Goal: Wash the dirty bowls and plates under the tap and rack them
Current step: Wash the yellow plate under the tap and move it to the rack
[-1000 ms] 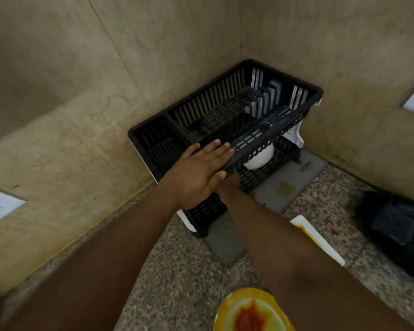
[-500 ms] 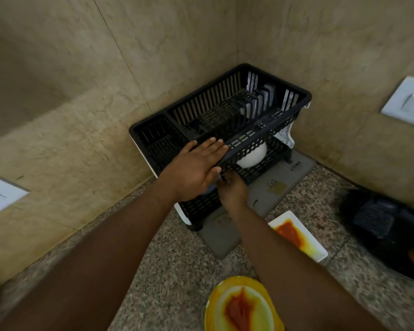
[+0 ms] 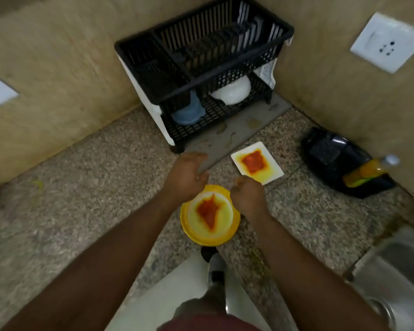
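Fingers [image 3: 237,185] of the right hand [image 3: 247,199] are seen curled, the left hand [image 3: 185,176] loose, both empty, poised above the bowl [image 3: 209,215] near the table's front edge.

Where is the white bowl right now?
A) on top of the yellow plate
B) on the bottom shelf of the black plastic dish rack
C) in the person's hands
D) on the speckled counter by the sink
B: the white bowl sits upside down on the lower shelf of the black plastic dish rack, beside a blue bowl.
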Motion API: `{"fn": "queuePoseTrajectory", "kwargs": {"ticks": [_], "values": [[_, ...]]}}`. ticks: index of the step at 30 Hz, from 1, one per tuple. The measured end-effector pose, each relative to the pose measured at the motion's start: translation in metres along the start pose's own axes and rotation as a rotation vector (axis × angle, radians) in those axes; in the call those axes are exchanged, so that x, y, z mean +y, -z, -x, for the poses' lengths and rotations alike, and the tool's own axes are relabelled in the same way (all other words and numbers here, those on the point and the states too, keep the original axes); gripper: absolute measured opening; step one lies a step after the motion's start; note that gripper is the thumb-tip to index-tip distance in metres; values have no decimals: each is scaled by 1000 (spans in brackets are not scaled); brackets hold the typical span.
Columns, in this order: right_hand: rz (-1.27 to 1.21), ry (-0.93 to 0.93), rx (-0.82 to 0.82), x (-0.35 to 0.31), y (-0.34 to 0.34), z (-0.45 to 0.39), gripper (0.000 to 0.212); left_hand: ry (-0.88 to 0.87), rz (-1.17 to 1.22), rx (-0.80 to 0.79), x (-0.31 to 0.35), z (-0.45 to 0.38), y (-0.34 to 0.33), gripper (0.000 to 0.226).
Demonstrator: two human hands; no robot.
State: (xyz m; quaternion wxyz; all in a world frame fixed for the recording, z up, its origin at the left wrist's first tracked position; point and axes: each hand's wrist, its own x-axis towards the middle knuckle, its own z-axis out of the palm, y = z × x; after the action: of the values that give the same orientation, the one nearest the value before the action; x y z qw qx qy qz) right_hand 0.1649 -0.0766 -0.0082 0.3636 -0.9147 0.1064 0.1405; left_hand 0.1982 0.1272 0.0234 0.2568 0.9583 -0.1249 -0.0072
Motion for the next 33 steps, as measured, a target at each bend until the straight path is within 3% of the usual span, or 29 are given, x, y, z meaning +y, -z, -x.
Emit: {"fn": "queuePoseTrajectory", "kwargs": {"ticks": [4,7,11,13,19,24,28,30,33], "values": [[77,-90,-162,18,-8,17,32,613,25,-137,-3,51,-31,65],[-45,-152,-214,24,-9,29,26,816,86,-242,1,70,-46,69],[-182,-180,-111,47,14,55,12,769,169,-190,39,75,-56,59],[-247,-227,-46,73,36,71,21,719,234,-176,69,74,-61,51],[-522,-402,175,187,141,150,38,734,1000,-274,209,81,-101,20],[-727,-433,311,263,240,238,38,623,1083,-567,339,105,-153,37],[-777,-450,418,319,309,289,21,492,1113,-556,415,120,-196,55],[-751,-486,579,349,341,302,10,455,1137,-553,442,122,-219,67],[-469,-561,960,379,391,316,39,433,1100,-504,496,132,-215,65]]}}
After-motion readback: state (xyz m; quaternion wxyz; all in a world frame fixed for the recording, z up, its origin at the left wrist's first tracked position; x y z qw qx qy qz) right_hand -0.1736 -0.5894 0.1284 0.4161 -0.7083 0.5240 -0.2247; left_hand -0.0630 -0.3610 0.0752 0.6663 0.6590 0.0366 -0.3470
